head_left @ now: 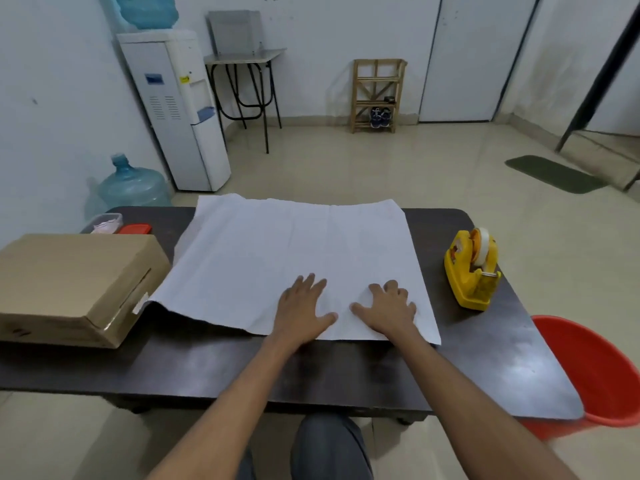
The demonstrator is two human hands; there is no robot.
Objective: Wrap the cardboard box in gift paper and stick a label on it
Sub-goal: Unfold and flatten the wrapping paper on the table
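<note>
This looks like a plain back room of a small office or a home, with bare white walls (329,32), a tiled floor (381,168), a water dispenser (180,109), a spare bottle (133,187) beside it, a wooden shoe rack (378,77) and a dark desk (346,372).

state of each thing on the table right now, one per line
cardboard box: closed, unwrapped, left of the paper
gift paper: spread flat, near left corner lifted by the box
left hand: open, flat on the paper
right hand: open, resting on the paper
tape dispenser: upright, roll loaded, untouched
clear container: seems uncovered, red lid beside it
</note>
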